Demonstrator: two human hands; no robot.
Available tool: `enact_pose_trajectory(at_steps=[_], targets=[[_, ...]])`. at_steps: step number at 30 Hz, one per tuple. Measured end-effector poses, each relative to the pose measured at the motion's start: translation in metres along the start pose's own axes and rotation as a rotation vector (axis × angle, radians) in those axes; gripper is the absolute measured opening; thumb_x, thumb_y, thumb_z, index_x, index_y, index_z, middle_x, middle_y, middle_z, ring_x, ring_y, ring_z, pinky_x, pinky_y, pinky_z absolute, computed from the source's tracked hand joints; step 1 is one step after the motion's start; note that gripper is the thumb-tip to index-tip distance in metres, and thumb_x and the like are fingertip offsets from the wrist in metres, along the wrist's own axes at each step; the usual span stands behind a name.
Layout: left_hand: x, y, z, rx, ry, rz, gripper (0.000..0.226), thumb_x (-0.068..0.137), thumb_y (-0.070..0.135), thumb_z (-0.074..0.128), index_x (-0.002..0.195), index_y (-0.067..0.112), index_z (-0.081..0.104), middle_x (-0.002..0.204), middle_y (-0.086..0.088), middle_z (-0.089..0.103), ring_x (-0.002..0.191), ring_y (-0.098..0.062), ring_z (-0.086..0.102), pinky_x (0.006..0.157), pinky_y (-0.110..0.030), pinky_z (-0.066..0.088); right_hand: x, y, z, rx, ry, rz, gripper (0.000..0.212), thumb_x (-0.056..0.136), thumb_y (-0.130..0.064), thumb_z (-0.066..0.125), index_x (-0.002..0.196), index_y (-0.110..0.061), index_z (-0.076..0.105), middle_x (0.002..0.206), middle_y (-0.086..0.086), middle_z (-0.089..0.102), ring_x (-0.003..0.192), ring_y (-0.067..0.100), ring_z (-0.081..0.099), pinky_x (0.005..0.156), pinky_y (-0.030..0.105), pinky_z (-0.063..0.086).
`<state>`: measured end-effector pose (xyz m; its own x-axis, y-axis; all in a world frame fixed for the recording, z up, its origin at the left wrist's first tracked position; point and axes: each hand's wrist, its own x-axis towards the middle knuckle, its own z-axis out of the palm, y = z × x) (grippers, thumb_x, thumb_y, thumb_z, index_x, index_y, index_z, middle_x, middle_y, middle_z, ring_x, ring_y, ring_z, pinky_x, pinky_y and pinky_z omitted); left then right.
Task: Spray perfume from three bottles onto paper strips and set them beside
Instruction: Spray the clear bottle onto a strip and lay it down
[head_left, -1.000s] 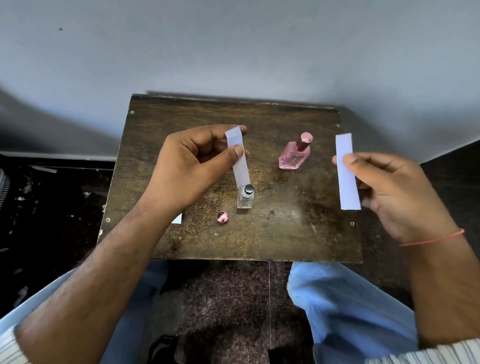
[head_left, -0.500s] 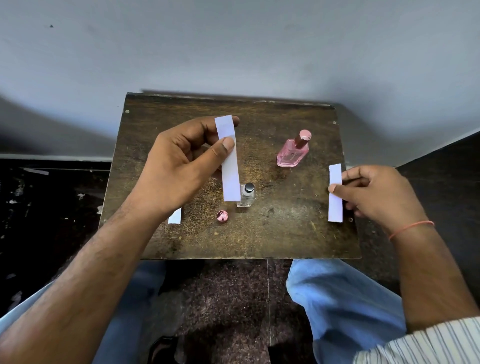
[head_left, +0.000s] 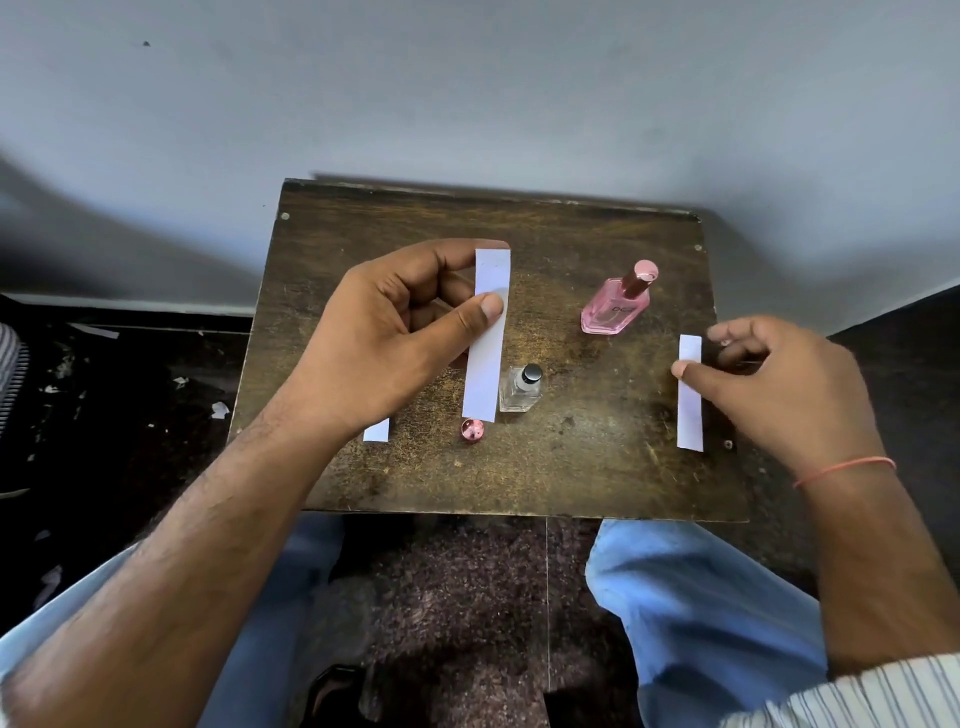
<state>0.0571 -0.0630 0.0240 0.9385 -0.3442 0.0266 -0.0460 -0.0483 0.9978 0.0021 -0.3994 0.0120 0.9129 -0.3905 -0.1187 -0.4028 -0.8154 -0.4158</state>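
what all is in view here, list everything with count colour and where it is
table: 1, dark brown wood, centre, against a grey wall
pink bottle: 1, pink with a pink cap on, far right part of the table
clear bottle: 1, clear glass with a dark spray top, middle of the table
round cap: 1, pink, on the table near-left of the clear bottle
held paper strip: 1, white, pinched in the left hand just left of the clear bottle
right paper strip: 1, white, flat near the table's right edge
part-hidden paper strip: 1, white, on the table under the left wrist
wrist thread: 1, orange-red, right wrist
jeans: blue, below the table
left hand: pinches the held strip
right hand: thumb tip at the right strip's edge
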Motion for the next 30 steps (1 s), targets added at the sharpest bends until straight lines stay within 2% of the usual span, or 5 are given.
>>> enact_pose_trajectory(at_steps=[3, 8, 15, 19, 30], targets=[[-0.001, 0.000, 0.000, -0.014, -0.001, -0.015, 0.036, 0.099, 0.012, 0.076, 0.134, 0.020, 0.073, 0.088, 0.003, 0.078, 0.082, -0.024, 0.077, 0.077, -0.043, 0.069, -0.009, -0.020, 0.002, 0.164, 0.165, -0.337, 0.028, 0.090, -0.044, 0.085, 0.110, -0.027, 0.079, 0.097, -0.005, 0.068, 0.087, 0.011, 0.065, 0.075, 0.018, 0.046], [-0.001, 0.000, 0.004, -0.034, 0.001, -0.009, 0.039, 0.096, 0.011, 0.078, 0.134, 0.016, 0.071, 0.082, 0.010, 0.078, 0.078, -0.006, 0.076, 0.076, -0.026, 0.065, -0.037, -0.057, 0.027, 0.484, -0.158, -0.608, 0.047, 0.085, -0.034, 0.094, 0.126, -0.023, 0.074, 0.117, -0.012, 0.074, 0.099, 0.019, 0.073, 0.061, 0.034, 0.060], [0.000, -0.002, 0.007, -0.091, 0.015, -0.034, 0.039, 0.095, 0.008, 0.078, 0.133, 0.014, 0.072, 0.084, 0.003, 0.079, 0.080, -0.012, 0.079, 0.074, -0.027, 0.065, -0.047, -0.068, 0.067, 0.441, -0.281, -0.434, 0.051, 0.083, -0.059, 0.080, 0.132, -0.046, 0.071, 0.107, -0.019, 0.074, 0.089, -0.002, 0.070, 0.073, 0.029, 0.061], [0.000, -0.006, 0.010, -0.115, 0.016, -0.050, 0.039, 0.097, 0.003, 0.077, 0.135, 0.009, 0.071, 0.084, 0.003, 0.081, 0.081, -0.011, 0.080, 0.072, -0.025, 0.064, -0.041, -0.072, 0.069, 0.710, -0.364, -0.242, 0.039, 0.083, -0.050, 0.084, 0.115, -0.028, 0.082, 0.104, -0.009, 0.084, 0.096, 0.011, 0.078, 0.092, 0.051, 0.065], [0.002, -0.013, 0.019, -0.117, 0.043, -0.095, 0.033, 0.097, 0.006, 0.078, 0.130, 0.010, 0.076, 0.086, 0.001, 0.083, 0.084, -0.008, 0.081, 0.074, -0.022, 0.064, -0.037, -0.083, 0.044, 1.410, -0.743, 0.075, 0.040, 0.100, -0.026, 0.055, 0.136, -0.015, 0.070, 0.096, 0.009, 0.070, 0.072, 0.024, 0.070, 0.049, 0.031, 0.057]])
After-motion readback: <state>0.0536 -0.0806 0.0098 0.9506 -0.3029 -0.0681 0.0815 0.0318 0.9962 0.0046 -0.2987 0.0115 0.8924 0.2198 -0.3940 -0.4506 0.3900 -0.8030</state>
